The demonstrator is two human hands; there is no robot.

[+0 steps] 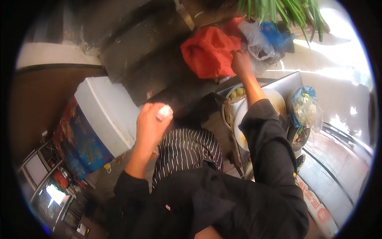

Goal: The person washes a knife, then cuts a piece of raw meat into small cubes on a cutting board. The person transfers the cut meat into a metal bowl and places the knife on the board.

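Observation:
My left hand [149, 125] is raised in front of my body, closed around a small pinkish-white item [163, 113] that looks like a garlic bulb. Its end shows between thumb and fingers. On the far side, my right hand [242, 63] reaches out with curled fingers gripping the right edge of a red plastic bag [209, 49]. What the bag contains is hidden. Close beside that hand lie a clear plastic bag [258, 38] and a blue plastic bag [274, 35].
Under my right forearm stand pots, one with round yellow-green items [238, 92]. A white lid [242, 125] lies there. Bagged vegetables [306, 110] sit farther right. Green leafy stalks [280, 12] hang over the top. A white-lidded box [104, 107] stands left; steps [140, 44] lie ahead.

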